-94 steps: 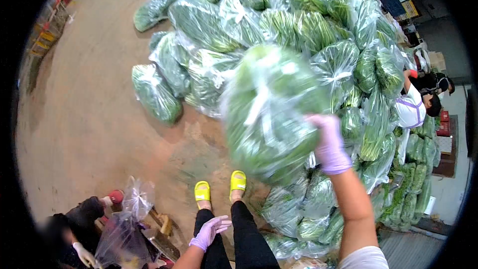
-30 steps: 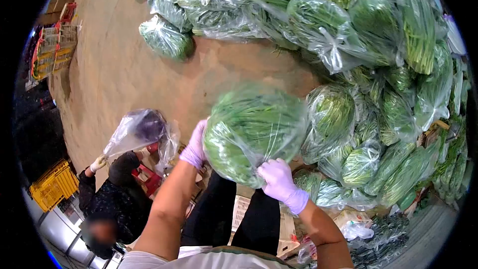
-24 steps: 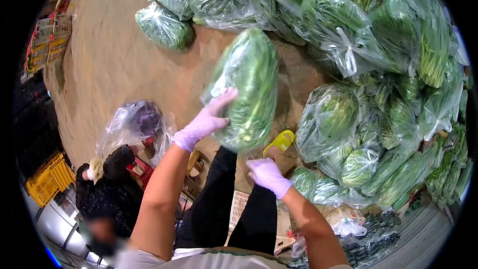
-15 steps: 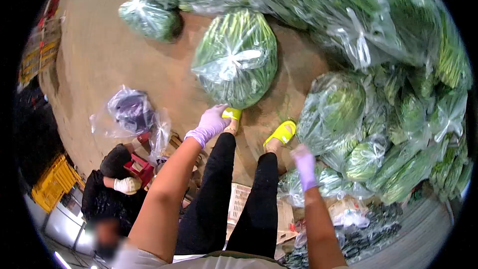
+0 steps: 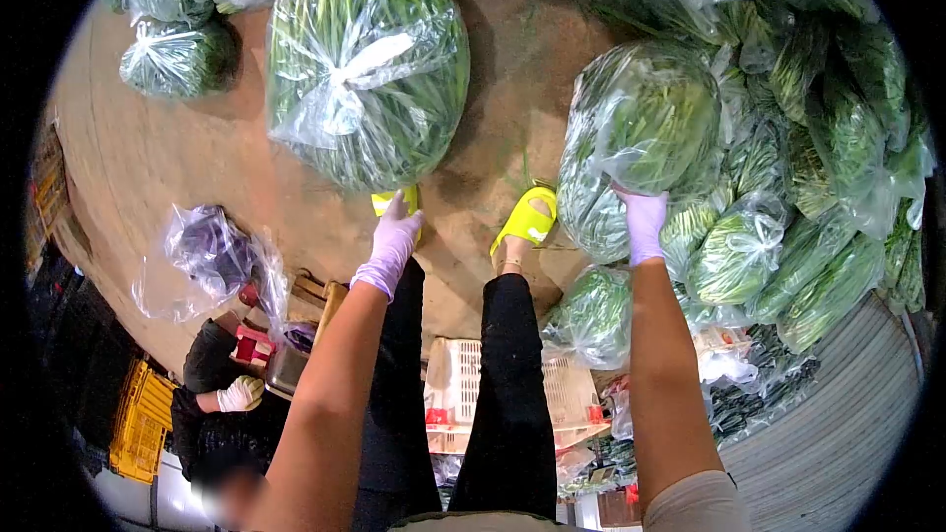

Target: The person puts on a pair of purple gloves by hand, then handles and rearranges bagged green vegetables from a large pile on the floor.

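A big clear plastic bag of long green leafy stalks point(image 5: 414, 99), knotted on top, stands on the floor in front of my left foot. My left hand point(image 5: 392, 241), in a lavender glove, is just below its near edge with the fingers stretched out; whether they touch the plastic I cannot tell. To the right is another clear bag of greens point(image 5: 655, 128), lying against the pile. My right hand point(image 5: 645, 222), gloved the same, grips the near edge of that bag, its fingertips partly hidden by plastic.
More bagged greens point(image 5: 744, 251) are heaped on the right and along the far side. A small knotted bag point(image 5: 177, 59) sits far left. Near my left arm are a crumpled plastic bag point(image 5: 212, 246) and a seated person with a gloved hand point(image 5: 239, 394). Behind my legs is a pale crate point(image 5: 456, 374).
My right hand has moved forward and taken hold of the right-hand bag. The left hand remains near the big knotted bag. The view has shifted, so the bags appear farther left.
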Demonstrator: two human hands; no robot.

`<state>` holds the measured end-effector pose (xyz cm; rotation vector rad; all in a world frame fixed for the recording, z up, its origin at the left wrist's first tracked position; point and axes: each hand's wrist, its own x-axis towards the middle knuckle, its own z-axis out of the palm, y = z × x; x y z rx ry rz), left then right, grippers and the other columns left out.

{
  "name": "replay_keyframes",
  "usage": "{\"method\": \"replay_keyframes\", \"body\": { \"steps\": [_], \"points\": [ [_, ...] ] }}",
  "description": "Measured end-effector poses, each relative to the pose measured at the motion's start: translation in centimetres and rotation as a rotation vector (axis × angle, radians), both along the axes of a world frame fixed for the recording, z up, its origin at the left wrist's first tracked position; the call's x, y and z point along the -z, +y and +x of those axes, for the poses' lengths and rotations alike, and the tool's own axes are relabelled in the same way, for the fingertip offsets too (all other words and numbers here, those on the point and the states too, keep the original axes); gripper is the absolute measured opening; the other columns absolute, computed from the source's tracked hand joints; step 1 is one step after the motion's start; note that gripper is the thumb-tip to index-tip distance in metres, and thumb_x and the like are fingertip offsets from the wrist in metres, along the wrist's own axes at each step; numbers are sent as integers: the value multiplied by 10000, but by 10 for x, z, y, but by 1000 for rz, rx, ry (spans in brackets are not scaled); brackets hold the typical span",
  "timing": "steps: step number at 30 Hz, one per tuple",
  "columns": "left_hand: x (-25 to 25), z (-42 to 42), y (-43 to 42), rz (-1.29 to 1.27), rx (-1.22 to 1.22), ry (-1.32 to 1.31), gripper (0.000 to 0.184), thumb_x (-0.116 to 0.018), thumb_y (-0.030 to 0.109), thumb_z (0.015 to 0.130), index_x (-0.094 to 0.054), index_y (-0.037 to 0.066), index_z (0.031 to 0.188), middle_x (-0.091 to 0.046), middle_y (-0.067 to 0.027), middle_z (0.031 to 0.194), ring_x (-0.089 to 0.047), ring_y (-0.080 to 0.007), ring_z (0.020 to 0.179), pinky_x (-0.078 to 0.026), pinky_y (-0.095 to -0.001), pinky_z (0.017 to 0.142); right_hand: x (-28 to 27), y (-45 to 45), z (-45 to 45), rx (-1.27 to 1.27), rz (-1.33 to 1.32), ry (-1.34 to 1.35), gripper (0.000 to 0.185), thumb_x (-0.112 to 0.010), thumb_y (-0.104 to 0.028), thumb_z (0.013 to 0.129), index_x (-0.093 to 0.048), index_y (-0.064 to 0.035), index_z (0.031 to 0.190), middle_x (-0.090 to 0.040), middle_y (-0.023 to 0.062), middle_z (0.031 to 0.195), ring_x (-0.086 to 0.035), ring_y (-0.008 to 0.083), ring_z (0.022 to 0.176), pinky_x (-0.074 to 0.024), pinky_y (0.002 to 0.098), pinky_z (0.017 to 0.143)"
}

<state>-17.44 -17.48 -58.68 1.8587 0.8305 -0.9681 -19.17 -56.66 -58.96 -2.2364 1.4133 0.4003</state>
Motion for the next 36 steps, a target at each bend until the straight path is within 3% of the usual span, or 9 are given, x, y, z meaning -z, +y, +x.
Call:
{"method": "replay_keyframes", "body": {
  "steps": [4,6,10,12,14,18,22,27,36],
  "points": [
    [-7,-18,-13,-89,-17,234,576,-595,110,794,-328,46,1300,-539,-124,1086,-492,-176,996,-355,-262,895,-35,-4,-14,-16,412,-261,489,-716,11,595,-496,37,1031,-609,91,916,-584,170,805,-463,277,745],
    [-35,-7,-27,-200,-49,190,569,-600,107,794,-337,47,1295,-537,-114,1090,-498,-173,986,-360,-242,884,-74,6,-14,-127,454,-80,576,-771,-168,555,-512,16,1036,-618,150,929,-601,251,815,-464,315,739],
    [-88,37,-45,-431,-225,262,656,-537,404,816,-278,87,1328,-526,-100,1129,-450,-203,1069,-312,-365,942,-177,37,47,-403,415,26,513,-751,-229,581,-532,13,977,-619,159,886,-608,272,777,-475,336,718],
    [-101,53,-40,-515,-285,218,708,-448,533,810,-267,83,1325,-483,-94,1177,-410,-226,1102,-279,-404,960,-219,50,77,-771,503,343,420,-708,-229,588,-540,-5,901,-607,143,805,-598,286,719,-472,357,673],
    [-104,68,-22,-536,-745,223,677,-482,502,806,-285,88,1305,-425,-66,1224,-409,-202,1093,-348,-355,875,-250,63,96,-1118,530,323,350,-675,-204,595,-539,-27,864,-581,110,742,-581,261,685,-463,355,652],
    [-136,84,15,-672,-754,278,650,-391,538,825,-361,59,1263,-408,-90,1240,-400,-231,1114,-323,-368,935,-296,87,120,-1878,530,72,198,-582,-135,613,-537,-81,798,-485,30,618,-522,182,632,-432,339,626],
    [-147,77,20,-944,-850,336,634,-416,496,831,-371,30,1257,-407,-94,1262,-392,-224,1137,-310,-364,960,-288,94,128,-2046,255,-126,118,-528,-156,687,-526,-138,803,-458,-13,633,-499,152,634,-433,327,758],
    [-111,75,4,-963,-801,73,606,-465,433,822,-385,16,1254,-405,-74,1275,-382,-201,1147,-280,-353,972,-180,76,113,-1559,-153,123,550,-568,-114,703,-398,-111,1226,-426,129,1218,-364,261,1172,-310,394,965],
    [12,79,59,499,-267,-316,985,-757,327,601,-199,-102,1290,-235,-295,1324,-233,-334,1257,-192,-349,1035,66,1,5,-549,550,-64,668,-672,-205,690,-333,24,1218,-526,131,1095,-511,255,988,-368,312,929]
  ]
}}
